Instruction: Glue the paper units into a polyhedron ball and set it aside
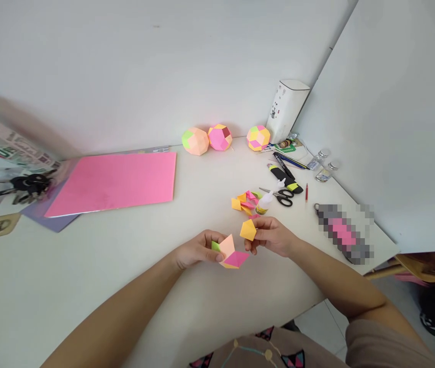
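My left hand (201, 249) grips a folded paper shape (234, 258) with green, peach, pink and yellow faces, thumb on its near side. Just to the right, my right hand (273, 236) pinches a yellow folded paper piece (248, 230) between thumb and fingers. A small gap parts the two papers. Behind my right hand lies a loose pile of folded paper pieces (236, 204) in yellow, orange, pink and green. A small glue bottle (264, 203) with a whitish nozzle stands against the pile's right side.
Three multicoloured paper balls (195, 141) sit along the wall. Black-handled scissors (285, 198), a black and lime cutter (288, 180), pens and two small glass jars (327, 171) lie to the right. A pink sheet (118, 181) and keys (29, 185) are at left.
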{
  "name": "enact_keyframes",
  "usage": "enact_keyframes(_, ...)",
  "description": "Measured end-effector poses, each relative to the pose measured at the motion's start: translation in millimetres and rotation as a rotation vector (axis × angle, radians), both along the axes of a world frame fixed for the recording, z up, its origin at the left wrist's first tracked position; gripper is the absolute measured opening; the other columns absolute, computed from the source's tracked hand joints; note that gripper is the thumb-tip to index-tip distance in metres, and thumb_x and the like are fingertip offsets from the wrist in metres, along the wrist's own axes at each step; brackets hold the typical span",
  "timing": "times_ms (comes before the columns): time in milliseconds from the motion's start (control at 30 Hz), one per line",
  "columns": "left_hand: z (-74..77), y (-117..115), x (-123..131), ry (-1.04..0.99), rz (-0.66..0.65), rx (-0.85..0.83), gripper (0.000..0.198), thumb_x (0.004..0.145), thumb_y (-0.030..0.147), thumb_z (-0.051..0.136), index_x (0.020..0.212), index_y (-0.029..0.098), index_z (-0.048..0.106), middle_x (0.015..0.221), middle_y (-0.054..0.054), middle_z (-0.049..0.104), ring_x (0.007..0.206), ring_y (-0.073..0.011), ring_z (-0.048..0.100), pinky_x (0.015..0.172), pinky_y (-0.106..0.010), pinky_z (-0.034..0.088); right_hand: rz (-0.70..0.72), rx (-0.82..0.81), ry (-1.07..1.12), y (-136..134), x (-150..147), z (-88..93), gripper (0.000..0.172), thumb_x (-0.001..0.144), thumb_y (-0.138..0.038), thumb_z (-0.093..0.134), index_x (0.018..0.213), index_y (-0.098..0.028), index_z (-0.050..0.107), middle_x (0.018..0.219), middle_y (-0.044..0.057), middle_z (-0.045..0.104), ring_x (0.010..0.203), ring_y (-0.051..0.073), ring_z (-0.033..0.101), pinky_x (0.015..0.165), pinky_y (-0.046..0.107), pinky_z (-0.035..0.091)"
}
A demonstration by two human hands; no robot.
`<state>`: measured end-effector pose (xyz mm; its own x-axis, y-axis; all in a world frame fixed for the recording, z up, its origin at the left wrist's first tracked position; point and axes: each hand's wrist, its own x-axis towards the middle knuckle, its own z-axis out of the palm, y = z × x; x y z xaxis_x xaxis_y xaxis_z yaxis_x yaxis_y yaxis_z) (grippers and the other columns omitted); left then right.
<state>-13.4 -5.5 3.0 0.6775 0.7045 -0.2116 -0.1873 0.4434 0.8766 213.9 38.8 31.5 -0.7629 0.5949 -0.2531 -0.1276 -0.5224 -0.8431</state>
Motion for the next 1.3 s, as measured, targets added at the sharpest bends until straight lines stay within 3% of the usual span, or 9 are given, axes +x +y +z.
enact_keyframes(100,-3.6,0,0,-0.014,0.022,-0.027,0.02,0.059,0.029,0.076,0.067,0.014,0.067,0.07,-0.003,0.057,0.067,-0.0142,0.051,0.065,-0.027,0.04,-0.015,0.015,0.005,0,1,0.2,0.009,0.076,-0.018,0.062,0.082,-0.012,0.067,0.071,0.007,0.07,0.063,0.016,0.065,0.057,0.027,0.052)
enact_keyframes(300,-6.2,1,0,-0.026,0.089,-0.076,0.023,0.056,0.03,0.078,0.068,0.013,0.068,0.072,-0.004,0.06,0.067,-0.015,0.052,0.064,-0.027,0.041,-0.027,0.047,0.077,1,0,-0.7,0.019,0.073,-0.009,0.053,0.079,-0.011,0.071,0.077,0.007,0.067,0.068,0.017,0.063,0.062,0.03,0.051)
enact_keyframes(600,-4.3,1,1,-0.051,0.172,-0.145,0.025,0.053,0.028,0.08,0.069,0.012,0.069,0.07,-0.004,0.062,0.067,-0.0159,0.056,0.065,-0.028,0.042,-0.114,0.064,0.011,0,-2,4.2,0.008,0.076,-0.021,0.067,0.074,-0.013,0.069,0.075,0.003,0.062,0.066,0.012,0.059,0.06,0.027,0.048)
enact_keyframes(967,-2.5,1,4,-0.109,0.233,-0.152,0.025,0.06,0.025,0.079,0.077,0.017,0.062,0.068,0.0,0.064,0.062,-0.0133,0.059,0.061,-0.025,0.043,0.129,0.168,-0.028,-4,-2,0.6,0.009,0.075,-0.021,0.071,0.077,-0.013,0.068,0.083,0.004,0.061,0.061,0.01,0.06,0.055,0.026,0.05)
enact_keyframes(1167,1.9,-1,10,-0.187,0.28,-0.097,0.057,0.067,0.038,0.075,0.117,0.022,0.053,0.102,-0.009,0.066,0.088,-0.0231,0.062,0.078,-0.037,0.045,-0.041,0.354,-0.039,-8,-5,2.7,0.009,0.078,-0.022,0.068,0.078,-0.015,0.072,0.079,0.005,0.065,0.065,0.013,0.062,0.062,0.029,0.054)
enact_keyframes(1300,5.4,-2,15,-0.207,0.228,0.011,0.048,0.072,0.04,0.07,0.111,0.015,0.059,0.1,-0.013,0.065,0.095,-0.0254,0.06,0.085,-0.039,0.043,-0.155,0.497,-0.048,-10,-7,4.3,0.011,0.081,-0.025,0.065,0.079,-0.018,0.073,0.078,0.004,0.066,0.072,0.015,0.062,0.065,0.029,0.053)
